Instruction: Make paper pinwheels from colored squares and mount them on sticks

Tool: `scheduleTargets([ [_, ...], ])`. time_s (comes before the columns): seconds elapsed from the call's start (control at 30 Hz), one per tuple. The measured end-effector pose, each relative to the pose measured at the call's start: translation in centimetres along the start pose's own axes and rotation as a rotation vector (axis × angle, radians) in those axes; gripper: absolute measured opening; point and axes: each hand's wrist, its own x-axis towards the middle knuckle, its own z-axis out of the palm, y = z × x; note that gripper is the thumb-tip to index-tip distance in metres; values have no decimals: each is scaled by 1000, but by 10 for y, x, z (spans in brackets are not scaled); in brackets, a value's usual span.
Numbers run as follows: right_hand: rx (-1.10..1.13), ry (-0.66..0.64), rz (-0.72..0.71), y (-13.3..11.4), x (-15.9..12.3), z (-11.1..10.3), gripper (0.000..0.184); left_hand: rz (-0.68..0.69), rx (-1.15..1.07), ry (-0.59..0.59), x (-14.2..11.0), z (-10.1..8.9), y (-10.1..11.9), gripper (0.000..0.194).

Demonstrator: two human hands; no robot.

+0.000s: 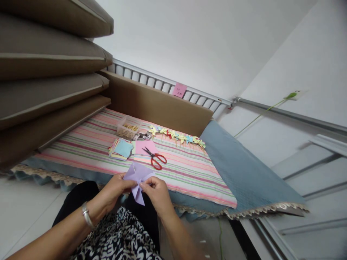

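A lavender paper pinwheel [138, 174] is between my two hands, above my lap at the near edge of the bed. My left hand [119, 186] grips its left side with the thumb on top. With thumb and forefinger, my right hand [155, 189] pinches the paper near its middle, where the folded blades meet. Any pin or stick there is too small to make out. Just beyond the pinwheel, scissors [155, 158] with red handles lie on pink paper [145, 147] and the striped cloth. A stack of coloured paper squares [121, 149] sits to their left.
A clear plastic box [128, 127] of small wooden sticks stands behind the paper stack. Several finished pinwheels [177, 135] lie in a row toward the brown board [157, 99]. Thick stacked cushions [51, 68] rise on the left. Blue bedding [244, 166] covers the right side.
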Motion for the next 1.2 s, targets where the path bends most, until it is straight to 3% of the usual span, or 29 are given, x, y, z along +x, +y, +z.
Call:
scheduleTargets([
  [0.43, -28, 32, -6, -3, 2, 1, 19, 34, 52, -14, 1, 0, -2, 10],
  [0.63, -30, 57, -1, -3, 2, 1, 18, 63, 79, -72, 1, -1, -4, 22],
  [0.9, -58, 40, -23, 2, -3, -2, 12, 48, 145, -34, 3, -5, 1, 18],
  [1.03, -110, 142, -109, -8, -2, -23, 51, 8, 237, -139, 1, -7, 9, 12],
  [1.1, -90, 37, -89, -13, 1, -31, 60, -12, 291, -206, 1, -6, 10, 12],
  [1.2, 48, -222, 36, -16, 6, -32, 60, -17, 351, -285, 2, -2, 11, 11],
])
